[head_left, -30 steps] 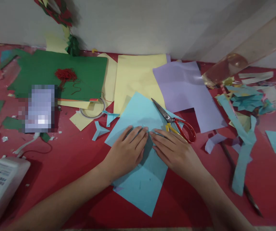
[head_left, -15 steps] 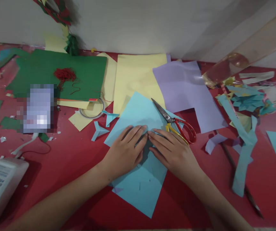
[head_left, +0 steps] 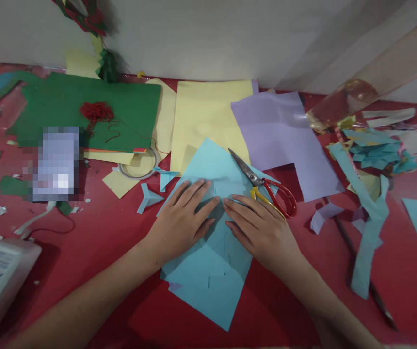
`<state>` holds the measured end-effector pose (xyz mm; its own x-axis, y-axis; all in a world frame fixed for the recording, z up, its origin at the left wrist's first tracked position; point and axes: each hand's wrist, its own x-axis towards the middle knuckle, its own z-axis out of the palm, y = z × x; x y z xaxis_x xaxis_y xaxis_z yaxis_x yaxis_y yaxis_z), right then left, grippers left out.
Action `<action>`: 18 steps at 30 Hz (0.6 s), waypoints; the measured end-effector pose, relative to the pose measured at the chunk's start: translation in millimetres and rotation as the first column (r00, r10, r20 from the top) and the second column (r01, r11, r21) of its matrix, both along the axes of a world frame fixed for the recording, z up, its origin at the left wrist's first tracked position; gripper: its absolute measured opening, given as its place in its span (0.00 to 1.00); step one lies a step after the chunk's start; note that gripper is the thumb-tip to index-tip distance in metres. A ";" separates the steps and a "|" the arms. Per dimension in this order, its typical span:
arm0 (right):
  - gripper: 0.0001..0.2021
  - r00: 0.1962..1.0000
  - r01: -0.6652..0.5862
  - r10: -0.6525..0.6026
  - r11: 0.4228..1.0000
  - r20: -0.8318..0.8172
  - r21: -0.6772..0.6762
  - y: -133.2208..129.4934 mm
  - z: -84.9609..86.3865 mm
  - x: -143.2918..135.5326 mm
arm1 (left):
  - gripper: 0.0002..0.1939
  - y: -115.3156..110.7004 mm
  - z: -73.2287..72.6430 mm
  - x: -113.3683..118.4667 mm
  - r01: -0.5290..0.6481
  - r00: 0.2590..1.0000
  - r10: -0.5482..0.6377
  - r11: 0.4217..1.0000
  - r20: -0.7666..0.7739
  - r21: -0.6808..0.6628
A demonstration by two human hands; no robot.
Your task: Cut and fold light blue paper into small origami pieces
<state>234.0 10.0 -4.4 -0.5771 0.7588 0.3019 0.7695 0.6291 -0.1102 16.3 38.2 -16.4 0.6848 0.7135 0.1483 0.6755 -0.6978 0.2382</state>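
Light blue paper [head_left: 208, 303] lies in front of me, in what look like overlapping sheets with thin dark lines marked on the lower part. My left hand [head_left: 183, 218] rests palm down on it, fingers stretched and slightly spread. Opposite, my right hand [head_left: 263, 228] lies with its fingers extended side by side, the tips close to the left index finger. A small crease or piece of blue paper shows between the fingertips, too unclear to name. Scissors [head_left: 255, 181] with red and yellow handles lie on the blue paper's right side, just above my right hand.
Yellow paper [head_left: 208, 106] and purple paper [head_left: 277, 128] lie behind. Green sheets [head_left: 128, 116] carry red thread [head_left: 97, 111]. Left are a tape roll [head_left: 154, 167], blurred phone [head_left: 57, 162] and white box [head_left: 5, 271]. Right are blue strips [head_left: 363, 257] and a thin dark stick [head_left: 379, 300].
My left hand has shifted slightly left and its fingers have spread, uncovering more blue paper between the hands. My right hand has barely moved.
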 end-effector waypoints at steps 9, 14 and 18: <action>0.12 0.995 0.059 -0.055 0.997 0.083 -0.043 4.0 -6.8 -8.6 | 0.16 -1.9 -3.1 -2.3 0.027 0.997 -0.027 1.000 0.075 0.003; 0.10 0.992 0.077 -0.072 0.996 0.102 -0.046 10.1 -8.9 -12.7 | 0.15 -3.9 0.5 -5.2 -0.043 0.998 0.040 0.998 0.053 0.048; 0.13 0.997 0.069 -0.067 0.997 0.046 -0.044 10.9 -11.3 -12.7 | 0.19 -8.6 4.4 -6.0 -0.191 0.982 0.191 0.974 0.005 0.120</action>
